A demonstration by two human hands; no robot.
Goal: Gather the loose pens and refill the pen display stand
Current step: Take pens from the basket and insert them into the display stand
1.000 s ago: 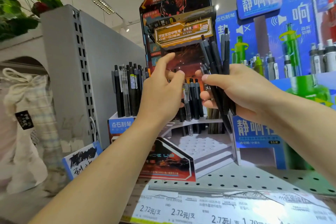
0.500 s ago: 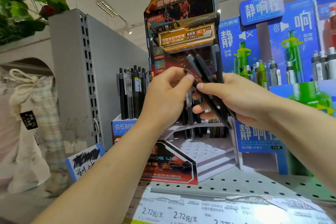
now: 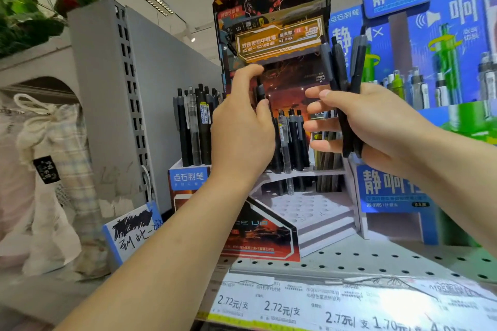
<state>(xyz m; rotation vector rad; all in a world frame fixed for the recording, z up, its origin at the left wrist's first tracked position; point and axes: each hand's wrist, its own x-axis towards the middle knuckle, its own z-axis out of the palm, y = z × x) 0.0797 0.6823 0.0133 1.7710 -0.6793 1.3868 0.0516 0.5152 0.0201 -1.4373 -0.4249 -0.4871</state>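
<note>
A bundle of dark pens (image 3: pixel 343 83) is gripped upright in the right hand (image 3: pixel 376 126); one dark pen (image 3: pixel 260 91) is pinched by the left hand (image 3: pixel 242 137), before the stepped pen display stand (image 3: pixel 309 207).

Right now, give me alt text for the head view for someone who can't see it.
A person's left hand pinches a single dark pen upright in front of a cardboard pen display stand, while the right hand grips a bundle of dark pens. The stand's white tiered base shows open holes.

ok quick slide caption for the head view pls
Left hand pinches one dark pen above the tiered cardboard pen display stand; right hand grips a bundle of dark pens.
</note>
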